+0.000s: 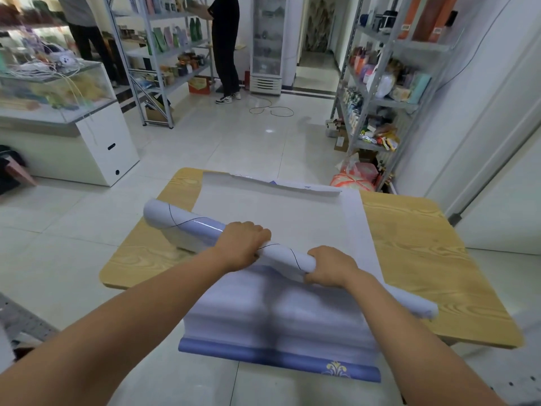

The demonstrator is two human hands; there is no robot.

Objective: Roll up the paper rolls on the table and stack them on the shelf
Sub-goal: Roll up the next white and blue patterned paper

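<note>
Paper roll (190, 227) gripped by L hand (243, 244) & R hand (329, 266); shelf (167, 52) holds bottles (195, 29).

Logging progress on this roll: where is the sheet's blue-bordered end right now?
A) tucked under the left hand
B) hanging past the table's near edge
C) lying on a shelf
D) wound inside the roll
B: the blue-bordered end hangs past the near edge of the table, not yet rolled, while the left hand and right hand grip the rolled part above it.
</note>
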